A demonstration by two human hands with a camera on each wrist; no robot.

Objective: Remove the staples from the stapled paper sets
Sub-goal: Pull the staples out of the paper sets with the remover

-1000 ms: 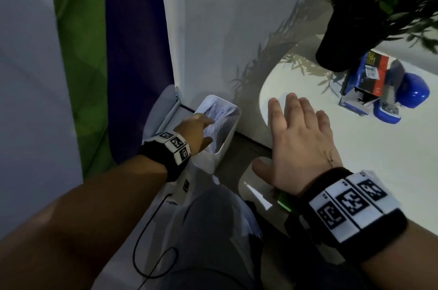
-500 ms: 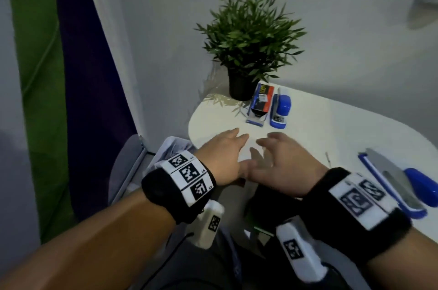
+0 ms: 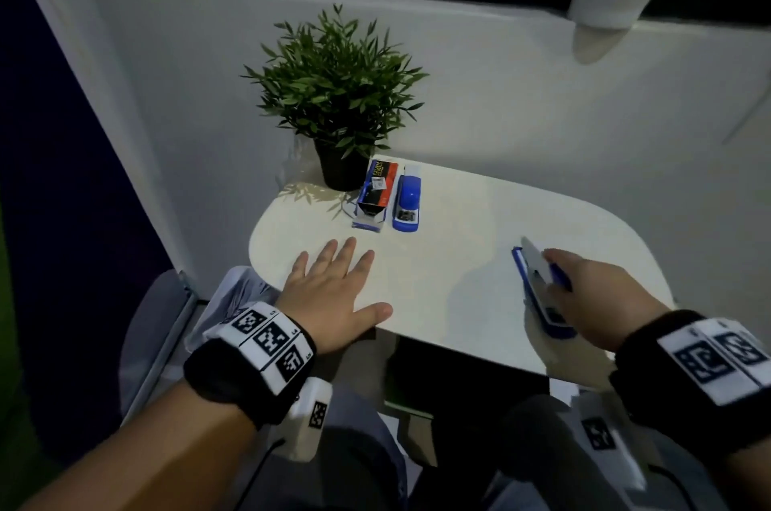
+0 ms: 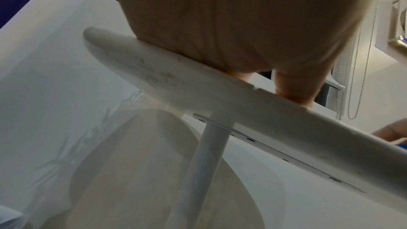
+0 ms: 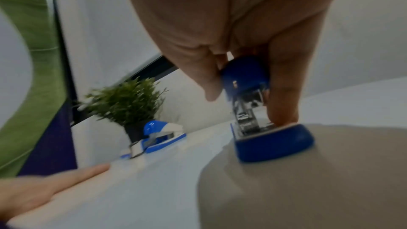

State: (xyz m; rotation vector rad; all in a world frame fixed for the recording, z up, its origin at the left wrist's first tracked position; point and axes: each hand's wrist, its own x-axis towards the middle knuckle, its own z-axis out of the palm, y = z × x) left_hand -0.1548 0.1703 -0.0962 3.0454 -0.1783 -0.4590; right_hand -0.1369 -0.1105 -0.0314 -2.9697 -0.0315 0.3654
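My left hand [image 3: 333, 289] lies flat on the white table [image 3: 459, 226] near its left end, fingers straight and spread, holding nothing. In the left wrist view its palm [image 4: 231, 23] presses on the table's edge [image 4: 286, 128]. My right hand [image 3: 592, 293] grips a blue stapler [image 3: 538, 281] at the right front of the table. In the right wrist view its fingers [image 5: 282, 93] pinch the stapler [image 5: 270, 145], whose base rests on the table. I cannot make out any paper set on the white tabletop.
A potted plant [image 3: 338, 93] stands at the table's back left, with a staples box [image 3: 377, 193] and a second blue stapler [image 3: 406, 201] beside it. A white partition [image 3: 542, 101] runs behind. A bin with paper [image 3: 233, 293] sits on the floor left of the table.
My left hand came up out of the bin and now lies flat on the table. My right hand moved to the right and took hold of the blue stapler. The head view swung up to the table.
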